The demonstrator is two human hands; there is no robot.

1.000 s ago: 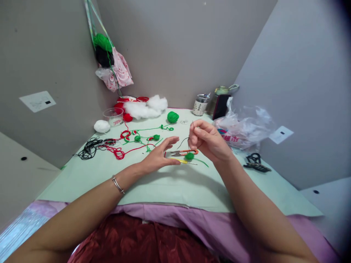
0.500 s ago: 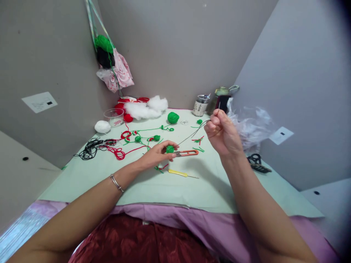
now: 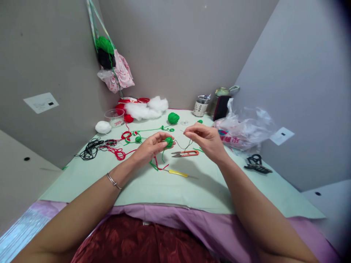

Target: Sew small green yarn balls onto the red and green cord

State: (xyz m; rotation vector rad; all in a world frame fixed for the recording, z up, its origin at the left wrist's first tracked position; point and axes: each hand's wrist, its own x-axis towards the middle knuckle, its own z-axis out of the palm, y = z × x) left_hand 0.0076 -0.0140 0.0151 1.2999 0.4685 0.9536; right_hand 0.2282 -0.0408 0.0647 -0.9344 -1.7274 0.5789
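My left hand is closed on a small green crocheted ball that has dark thread across it. My right hand pinches a thin needle, its tip pointing left. Dark thread hangs slack between the ball and my right hand. On the table just below lie orange-handled thread snips, blades to the left. A yellow-handled crochet hook lies nearer to me, with red and green yarn ends beside it.
Left are a black yarn tangle, red yarn, a white ball and a plastic tub. Behind are white stuffing, a green yarn ball and a pen jar. Right are a plastic bag and a black claw clip.
My right hand has come down and left with the needle, close to the ball. The thread has gone slack. My left hand has lifted the ball slightly, away from the snips.
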